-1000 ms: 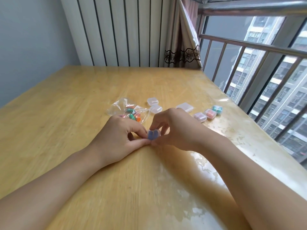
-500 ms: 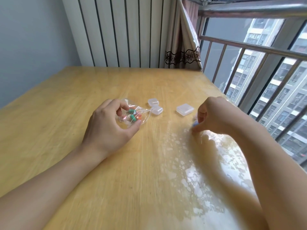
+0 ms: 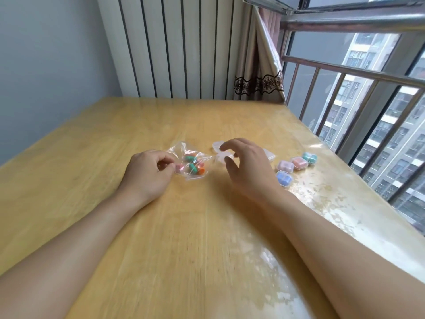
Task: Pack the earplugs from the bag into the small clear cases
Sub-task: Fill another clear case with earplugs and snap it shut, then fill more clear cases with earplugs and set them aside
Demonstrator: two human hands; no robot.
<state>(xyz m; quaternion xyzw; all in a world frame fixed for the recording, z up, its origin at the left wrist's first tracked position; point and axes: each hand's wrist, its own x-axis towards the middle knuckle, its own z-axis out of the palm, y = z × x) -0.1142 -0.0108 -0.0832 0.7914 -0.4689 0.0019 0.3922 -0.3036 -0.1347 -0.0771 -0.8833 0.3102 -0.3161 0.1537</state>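
A clear plastic bag (image 3: 192, 164) holding several teal, orange and pink earplugs lies mid-table. My left hand (image 3: 149, 172) pinches its left edge, thumb and fingertips beside a pink earplug (image 3: 179, 167). My right hand (image 3: 245, 163) hovers with spread, relaxed fingers over an empty small clear case (image 3: 221, 157); I cannot tell if it touches it. A second empty case (image 3: 216, 145) sits just behind. On the right stand filled, closed cases: blue (image 3: 284, 178), pink (image 3: 285, 166), orange (image 3: 299, 162) and teal (image 3: 309, 157).
A larger flat clear case (image 3: 269, 155) lies partly hidden behind my right hand. The wooden table (image 3: 184, 238) has a glossy cover with glare on the right. A metal railing (image 3: 358, 72) and window run along the right edge; a radiator stands at the back.
My right hand carried the blue case to the right, left it beside the filled cases, then came back left over the empty case. My left hand moved to the bag and holds it.
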